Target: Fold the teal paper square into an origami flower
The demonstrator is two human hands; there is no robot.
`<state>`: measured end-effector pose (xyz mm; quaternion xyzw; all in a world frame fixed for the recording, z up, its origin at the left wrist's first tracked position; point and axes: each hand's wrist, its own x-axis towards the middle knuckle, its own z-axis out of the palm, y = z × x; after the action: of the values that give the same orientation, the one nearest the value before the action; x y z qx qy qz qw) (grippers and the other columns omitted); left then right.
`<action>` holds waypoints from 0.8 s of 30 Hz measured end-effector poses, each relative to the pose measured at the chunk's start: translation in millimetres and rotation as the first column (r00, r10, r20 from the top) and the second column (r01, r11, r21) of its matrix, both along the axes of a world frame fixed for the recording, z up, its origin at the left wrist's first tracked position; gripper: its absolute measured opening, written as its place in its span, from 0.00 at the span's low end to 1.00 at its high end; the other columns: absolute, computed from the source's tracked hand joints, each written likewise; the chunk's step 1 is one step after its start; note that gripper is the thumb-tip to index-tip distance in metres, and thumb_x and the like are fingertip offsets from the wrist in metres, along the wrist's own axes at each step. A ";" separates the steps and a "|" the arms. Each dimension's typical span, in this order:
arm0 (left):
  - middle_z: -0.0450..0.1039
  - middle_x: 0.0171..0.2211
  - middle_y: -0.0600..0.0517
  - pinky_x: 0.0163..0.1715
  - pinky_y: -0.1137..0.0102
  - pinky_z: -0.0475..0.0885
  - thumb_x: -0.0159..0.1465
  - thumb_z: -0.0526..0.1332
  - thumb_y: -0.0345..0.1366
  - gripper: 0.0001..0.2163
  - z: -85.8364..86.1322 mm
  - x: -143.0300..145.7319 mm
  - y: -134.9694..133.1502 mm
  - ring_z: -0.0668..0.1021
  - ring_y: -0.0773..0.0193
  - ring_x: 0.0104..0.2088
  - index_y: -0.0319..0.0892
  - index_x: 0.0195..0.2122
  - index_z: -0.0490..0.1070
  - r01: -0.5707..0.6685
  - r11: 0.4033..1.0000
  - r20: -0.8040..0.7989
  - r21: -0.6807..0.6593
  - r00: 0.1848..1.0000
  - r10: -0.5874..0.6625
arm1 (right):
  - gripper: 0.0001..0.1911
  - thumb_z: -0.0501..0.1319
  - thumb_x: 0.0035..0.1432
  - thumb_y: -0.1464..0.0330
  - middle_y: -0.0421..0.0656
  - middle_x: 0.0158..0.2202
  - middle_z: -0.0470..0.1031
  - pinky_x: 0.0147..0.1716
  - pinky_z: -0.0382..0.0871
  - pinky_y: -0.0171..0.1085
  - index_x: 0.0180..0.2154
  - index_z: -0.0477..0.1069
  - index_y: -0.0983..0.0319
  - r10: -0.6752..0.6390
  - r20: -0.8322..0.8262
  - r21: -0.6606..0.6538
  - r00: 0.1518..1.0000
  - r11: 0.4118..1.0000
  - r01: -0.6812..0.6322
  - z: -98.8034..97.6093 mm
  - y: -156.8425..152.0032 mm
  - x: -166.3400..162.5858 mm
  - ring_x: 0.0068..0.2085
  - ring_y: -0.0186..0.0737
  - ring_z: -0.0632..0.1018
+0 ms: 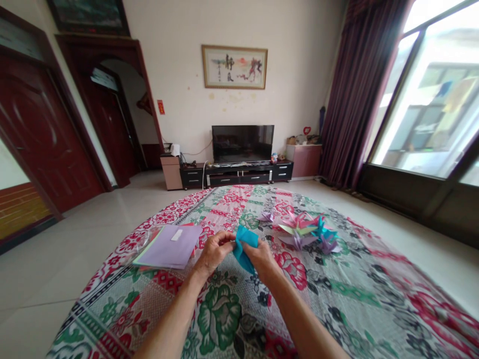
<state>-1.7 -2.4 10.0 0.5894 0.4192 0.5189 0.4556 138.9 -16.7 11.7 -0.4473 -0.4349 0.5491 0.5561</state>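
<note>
A piece of folded blue paper point(245, 240) is held up over the middle of the cloth-covered table. My left hand point(216, 253) pinches its left edge, fingers and thumb closed together. On the other side, my right hand point(263, 257) grips the paper, with the thumb lying across its face and the other fingers mostly hidden behind. To the right lies a cluster of folded paper cranes point(299, 239) in pink, pale green, blue and purple. A single purple folded piece point(266, 216) sits a little farther back. Left of my hands is a stack of coloured paper sheets point(179, 254), purple on top.
A patterned tablecloth point(220, 311) in red, green and grey covers the round table. A small white slip point(176, 235) rests on the paper stack. Beyond the table, a television point(243, 143) stands on a low black cabinet point(258, 178). Dark curtains point(354, 99) hang by the window.
</note>
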 end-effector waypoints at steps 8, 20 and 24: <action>0.75 0.28 0.52 0.36 0.71 0.67 0.49 0.67 0.37 0.11 -2.2 -4.1 0.6 0.74 0.64 0.31 0.40 0.33 0.76 0.112 0.986 0.104 -0.125 0.990 -0.099 | 0.15 0.66 0.36 0.60 0.35 0.16 0.65 0.20 0.61 0.32 0.21 0.66 0.63 -0.010 0.027 -0.044 1.000 0.999 0.011 -0.5 0.5 0.5 0.19 0.30 0.64; 0.75 0.26 0.52 0.32 0.71 0.65 0.44 0.69 0.36 0.12 2.6 -11.2 1.1 0.72 0.66 0.26 0.38 0.31 0.77 0.178 0.964 0.136 -0.196 0.979 -0.153 | 0.18 0.68 0.36 0.59 0.35 0.18 0.67 0.21 0.62 0.31 0.25 0.69 0.64 0.126 0.015 -0.016 0.992 0.992 -0.126 -6.6 1.9 1.9 0.20 0.29 0.66; 0.74 0.26 0.53 0.31 0.72 0.64 0.48 0.66 0.35 0.10 -0.1 -15.4 5.2 0.71 0.67 0.27 0.39 0.32 0.77 0.124 0.984 0.132 -0.124 0.985 -0.107 | 0.15 0.65 0.38 0.59 0.34 0.16 0.65 0.18 0.59 0.30 0.24 0.66 0.64 0.128 -0.013 -0.027 0.992 0.991 -0.128 -10.7 4.6 2.4 0.17 0.27 0.64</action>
<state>-17.1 2.8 9.9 0.5478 0.3884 0.4985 0.5483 141.4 -12.2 1.0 -0.4230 -0.4517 0.5924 0.5159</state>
